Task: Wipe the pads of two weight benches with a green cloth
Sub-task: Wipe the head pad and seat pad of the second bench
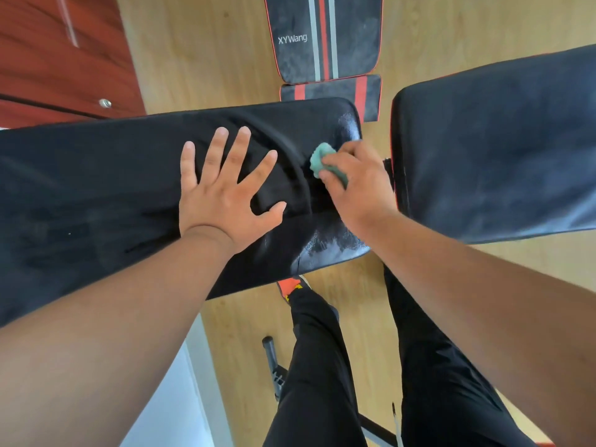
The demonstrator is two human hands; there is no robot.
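A long black bench pad [96, 188] stretches across the view from the left. My left hand [222, 191] lies flat on it, fingers spread. My right hand [358, 185] grips a bunched green cloth [321, 158] and presses it on the pad near its right end, where wet streaks shine. A second black pad [496, 150] of the same bench sits to the right across a narrow gap. Another bench [322, 40], black with red and grey stripes and the lettering XYWang, lies beyond.
The floor [200, 53] is light wood. A red-brown wooden door or cabinet [58, 56] fills the top left. My legs in black trousers [322, 366] stand below the pad, with the bench's black metal frame [274, 366] on the floor beside them.
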